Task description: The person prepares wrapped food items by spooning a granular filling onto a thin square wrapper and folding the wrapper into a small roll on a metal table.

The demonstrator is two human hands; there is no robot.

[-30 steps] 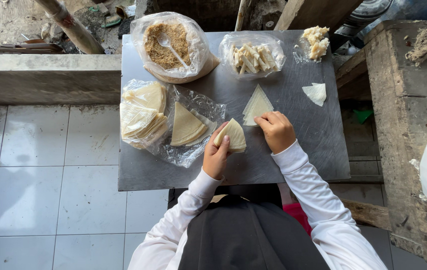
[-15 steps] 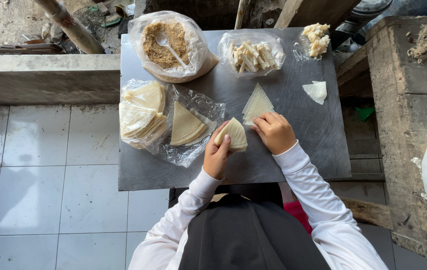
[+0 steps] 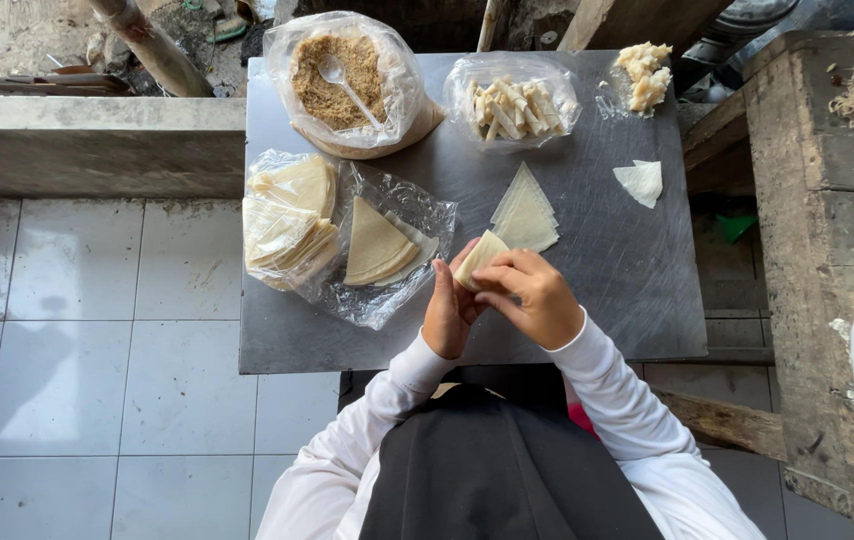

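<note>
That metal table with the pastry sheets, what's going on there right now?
A person holds a folded pastry sheet in both hands, left hand under it and right hand pinching its edge, above the metal table. More triangular sheets lie beside it, and stacks sit on plastic. A bag of brown crumbly filling with a spoon stands at the far edge.

Soft, even daylight is cast from above, and the grey surface (image 3: 597,260) shows a dull sheen (brightest on the plastic bags (image 3: 387,250)). Only faint shadows are seen under the hands. Focus is sharp throughout; edges are slightly stretched.
</note>
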